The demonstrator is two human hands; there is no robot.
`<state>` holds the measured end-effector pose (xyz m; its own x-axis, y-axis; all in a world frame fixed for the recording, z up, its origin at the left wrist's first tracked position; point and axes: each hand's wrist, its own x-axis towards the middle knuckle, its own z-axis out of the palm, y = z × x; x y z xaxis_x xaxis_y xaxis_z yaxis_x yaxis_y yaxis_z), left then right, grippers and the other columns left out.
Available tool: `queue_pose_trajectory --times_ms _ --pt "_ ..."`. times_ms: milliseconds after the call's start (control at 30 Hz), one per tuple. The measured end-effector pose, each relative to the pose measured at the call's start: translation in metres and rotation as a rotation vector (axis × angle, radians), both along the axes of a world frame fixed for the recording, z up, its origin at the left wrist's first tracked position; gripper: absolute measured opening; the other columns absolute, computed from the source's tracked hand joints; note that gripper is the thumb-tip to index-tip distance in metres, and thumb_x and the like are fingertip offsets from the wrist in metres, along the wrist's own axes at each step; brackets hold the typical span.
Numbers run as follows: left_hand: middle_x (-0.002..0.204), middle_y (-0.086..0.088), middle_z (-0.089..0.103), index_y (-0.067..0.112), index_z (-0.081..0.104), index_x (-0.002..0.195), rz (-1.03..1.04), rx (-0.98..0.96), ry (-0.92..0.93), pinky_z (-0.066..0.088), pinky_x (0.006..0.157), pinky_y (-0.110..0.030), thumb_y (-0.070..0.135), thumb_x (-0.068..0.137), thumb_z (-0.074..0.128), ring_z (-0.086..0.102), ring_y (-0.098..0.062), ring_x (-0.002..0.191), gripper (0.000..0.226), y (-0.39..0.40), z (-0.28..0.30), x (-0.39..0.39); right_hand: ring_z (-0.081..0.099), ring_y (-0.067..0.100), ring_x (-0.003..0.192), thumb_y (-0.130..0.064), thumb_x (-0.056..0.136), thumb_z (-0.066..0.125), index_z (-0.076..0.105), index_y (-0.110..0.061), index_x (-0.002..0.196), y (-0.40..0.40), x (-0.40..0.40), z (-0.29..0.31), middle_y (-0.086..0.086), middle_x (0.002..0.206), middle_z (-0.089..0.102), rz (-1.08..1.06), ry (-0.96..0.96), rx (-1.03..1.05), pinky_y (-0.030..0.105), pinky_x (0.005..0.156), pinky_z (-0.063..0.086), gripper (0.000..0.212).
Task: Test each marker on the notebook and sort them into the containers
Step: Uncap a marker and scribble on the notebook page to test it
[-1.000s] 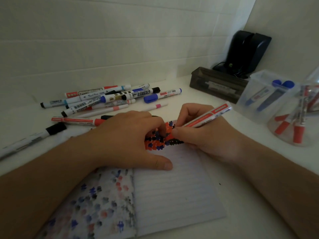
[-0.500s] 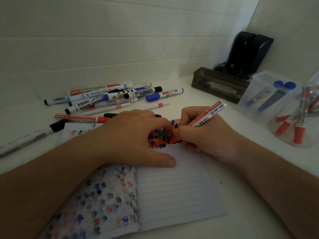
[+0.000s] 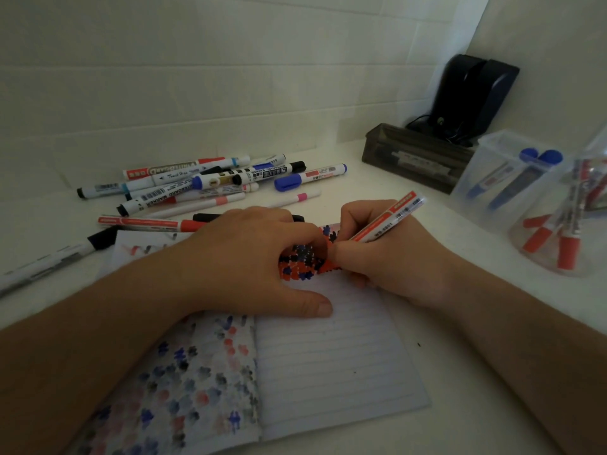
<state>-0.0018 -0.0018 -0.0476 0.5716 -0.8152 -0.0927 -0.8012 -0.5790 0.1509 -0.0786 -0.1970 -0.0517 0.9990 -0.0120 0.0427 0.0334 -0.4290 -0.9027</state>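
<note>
A person's right hand (image 3: 391,257) pinches a red marker (image 3: 387,221), tip on the open notebook (image 3: 328,366), while the left hand (image 3: 249,257) lies on the page, fingers bent and holding nothing. At right, a square clear container (image 3: 492,178) holds blue markers (image 3: 519,178); a round clear container (image 3: 551,257) holds red-capped markers (image 3: 568,251).

A white lined notebook (image 3: 331,366) carries dense red, blue and black blots near its top edge and faded blots on its left page. The held marker (image 3: 387,221) is white with red bands. Blue-capped markers (image 3: 512,182) fill one clear container (image 3: 492,198); red-capped markers (image 3: 555,244) fill another.
</note>
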Motion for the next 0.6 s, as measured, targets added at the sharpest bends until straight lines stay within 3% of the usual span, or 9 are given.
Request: queue_pose_trajectory --times_ms 233,367,467,600 --pt "0.122 0.024 0.051 0.062 0.033 0.133 0.003 -0.013 0.011 0.048 0.097 -0.039 0.105 0.059 0.035 0.05 -0.004 0.111 0.086 0.0005 -0.0027 0.0024 0.057 0.016 0.052 -0.007 0.082 0.075 0.058 -0.012 0.066 0.0031 0.0028 -0.0011 0.007 0.06 0.062 -0.001 -0.019 -0.09 0.026 0.049 0.048 0.024" --pt "0.118 0.025 0.05 0.062 0.032 0.133 0.001 -0.013 0.012 0.047 0.095 -0.035 0.103 0.061 0.039 0.048 -0.003 0.107 0.083 0.0009 -0.0008 0.0001 0.054 0.013 0.048 -0.002 0.084 0.072 0.055 -0.012 0.065 0.0021 0.0013 -0.0006 -0.001 0.055 0.058 -0.02 -0.019 -0.045 0.02 0.047 0.044 0.027" --pt "0.121 0.025 0.05 0.064 0.03 0.131 0.002 -0.011 0.012 0.047 0.097 -0.038 0.104 0.061 0.037 0.049 -0.003 0.11 0.081 0.0008 -0.0001 0.0001 0.058 0.015 0.047 0.002 0.085 0.071 0.059 -0.004 0.071 0.0022 0.001 -0.0004 0.003 0.056 0.062 -0.009 -0.009 0.01 0.02 0.046 0.045 0.019" --pt "0.124 0.024 0.051 0.063 0.032 0.133 0.011 -0.012 0.012 0.047 0.099 -0.039 0.105 0.06 0.035 0.049 -0.004 0.113 0.084 0.0011 -0.0005 0.0002 0.059 0.016 0.048 -0.002 0.083 0.073 0.059 -0.008 0.069 0.0031 0.0013 -0.0008 0.005 0.058 0.063 0.008 -0.006 -0.026 0.021 0.047 0.046 0.021"
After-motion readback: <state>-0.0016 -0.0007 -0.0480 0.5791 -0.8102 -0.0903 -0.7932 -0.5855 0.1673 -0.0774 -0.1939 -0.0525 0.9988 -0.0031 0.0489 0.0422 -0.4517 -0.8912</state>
